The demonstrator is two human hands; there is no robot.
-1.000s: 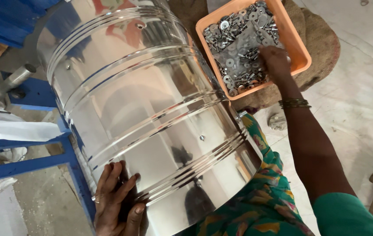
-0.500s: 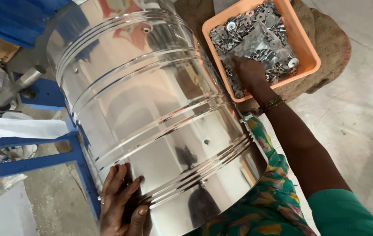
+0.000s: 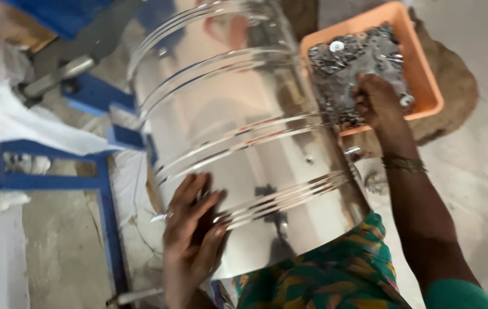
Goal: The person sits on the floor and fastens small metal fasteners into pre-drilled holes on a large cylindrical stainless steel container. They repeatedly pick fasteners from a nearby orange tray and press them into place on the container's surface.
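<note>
In the head view, a big shiny steel drum [image 3: 244,149] lies on its side across the person's lap, its ribbed wall running from the upper middle down to the patterned green cloth [image 3: 324,274] at the bottom. The left hand [image 3: 192,234] lies flat and spread on the drum's lower left wall, fingers apart and pressed to the metal, clamped on nothing. The right hand [image 3: 378,100] is to the right of the drum, reaching into an orange tray [image 3: 427,80] that sits just beside the drum's upper right edge. That tray is heaped with small grey metal parts [image 3: 358,57], and the right hand's fingers are curled down among them; whether they grip a piece cannot be told, as the picture is blurred and the fingertips are buried. A bangle [image 3: 404,165] rings the right wrist, right of the drum's lower end. The tray rests on a brown sack [image 3: 455,97] spread on the floor [image 3: 484,189], further right of the drum. Left of the drum stands a blue frame [image 3: 106,189], with a white sheet [image 3: 21,123] draped over its top bar. A grey metal bar [image 3: 55,77] slants above that sheet, near the drum's upper left. The two hands are well apart, one at each side of the drum.
</note>
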